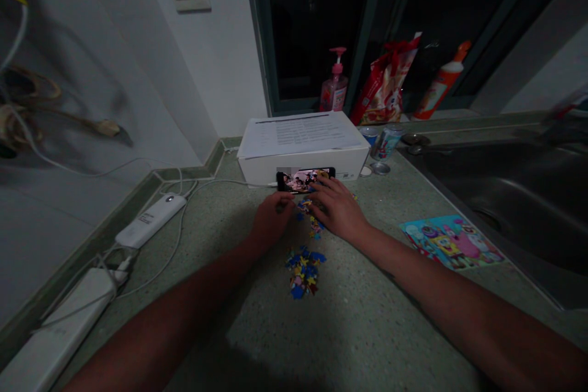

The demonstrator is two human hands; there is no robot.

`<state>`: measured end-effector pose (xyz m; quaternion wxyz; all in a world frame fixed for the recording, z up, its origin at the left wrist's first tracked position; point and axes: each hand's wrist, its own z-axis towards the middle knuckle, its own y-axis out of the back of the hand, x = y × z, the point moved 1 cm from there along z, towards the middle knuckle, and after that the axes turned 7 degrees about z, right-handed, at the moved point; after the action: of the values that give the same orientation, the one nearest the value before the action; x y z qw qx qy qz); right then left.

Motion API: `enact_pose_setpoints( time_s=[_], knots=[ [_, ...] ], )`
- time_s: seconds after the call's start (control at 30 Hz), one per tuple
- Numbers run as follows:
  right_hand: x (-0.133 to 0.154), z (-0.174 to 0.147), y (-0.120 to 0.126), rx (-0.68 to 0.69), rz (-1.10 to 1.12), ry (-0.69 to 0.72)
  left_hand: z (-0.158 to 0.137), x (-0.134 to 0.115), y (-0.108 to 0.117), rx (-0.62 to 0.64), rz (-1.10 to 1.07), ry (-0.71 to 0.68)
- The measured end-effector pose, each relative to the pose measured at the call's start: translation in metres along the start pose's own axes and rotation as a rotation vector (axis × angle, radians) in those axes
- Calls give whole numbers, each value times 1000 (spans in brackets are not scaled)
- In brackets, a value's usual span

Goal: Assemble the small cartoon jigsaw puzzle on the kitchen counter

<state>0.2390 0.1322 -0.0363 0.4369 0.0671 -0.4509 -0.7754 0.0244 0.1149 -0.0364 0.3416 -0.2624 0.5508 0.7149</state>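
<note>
A phone (301,181) with a lit screen leans on its side against a white box. My left hand (274,215) is by the phone's lower left corner, fingers curled together; whatever they may hold is too small and dark to make out. My right hand (340,208) reaches in from the other side with fingers stretched and apart, some in front of the phone's right part. Small colourful jigsaw pieces (316,226) lie between the hands, partly hidden by the right one. Nearer to me is a heap of blue, yellow and red jigsaw pieces (304,271).
Behind the phone stands the white box (261,165) with a printed sheet on top. A cartoon picture card (452,242) lies beside the metal sink (514,196). Cables and a white power strip (68,324) run along the left. A can (388,142) stands right of the box.
</note>
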Motion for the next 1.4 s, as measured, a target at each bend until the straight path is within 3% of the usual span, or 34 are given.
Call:
enact_pose_setpoints(
  time_s=[0.8, 1.2, 1.4],
  knots=[
    [1, 0, 1, -57, 17, -10, -2, -1, 4, -20, 76, -79],
    [2, 0, 1, -60, 21, -8, -6, -3, 5, 41, -70, -112],
    [1, 0, 1, -58, 37, -16, -7, -7, 7, 28, -35, -131]
  ],
)
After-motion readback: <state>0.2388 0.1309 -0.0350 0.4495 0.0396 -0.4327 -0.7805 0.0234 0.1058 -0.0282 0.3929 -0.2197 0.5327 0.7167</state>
